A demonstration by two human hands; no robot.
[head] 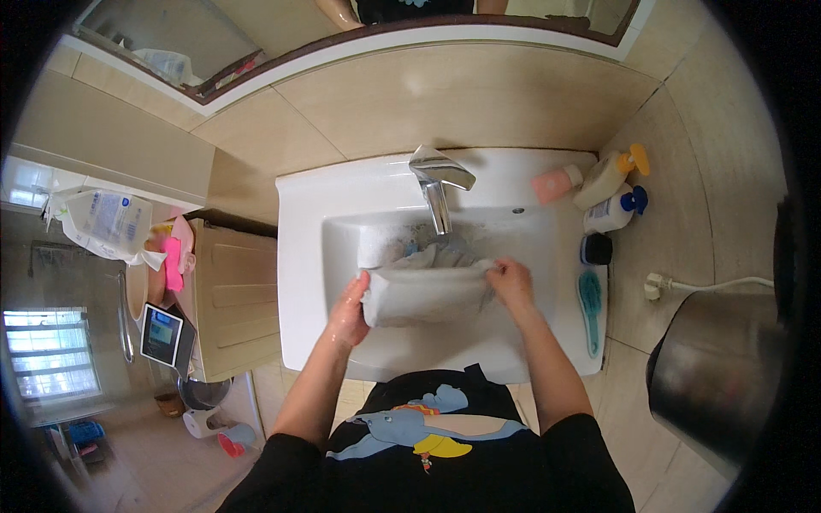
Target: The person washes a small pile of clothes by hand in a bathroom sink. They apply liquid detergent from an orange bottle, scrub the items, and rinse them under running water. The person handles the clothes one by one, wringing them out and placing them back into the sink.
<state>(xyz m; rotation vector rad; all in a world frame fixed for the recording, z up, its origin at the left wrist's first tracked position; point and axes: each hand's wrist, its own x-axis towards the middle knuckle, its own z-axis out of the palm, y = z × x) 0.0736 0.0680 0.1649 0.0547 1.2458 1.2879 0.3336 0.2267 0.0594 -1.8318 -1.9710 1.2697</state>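
Note:
A wet white cloth [430, 298] is stretched between my two hands over the white washbasin [301, 282]. My left hand [349, 311] grips its left edge, with water shining on the skin. At its upper right corner, my right hand [512, 282] pinches the fabric. Behind the taut upper edge, more bunched cloth lies in the bowl under the chrome faucet [439, 186]. Suds show around the faucet's spout, and part of the bowl is hidden by the cloth.
Along the basin's right ledge stand a pink tube [553, 185], a yellow-topped pump bottle [606, 179], a blue-topped pump bottle [609, 211], a dark sponge [596, 249] and a teal brush [590, 311]. Left is a cabinet [237, 301] holding a tablet [161, 335]. A dark bin-like container [712, 372] stands right.

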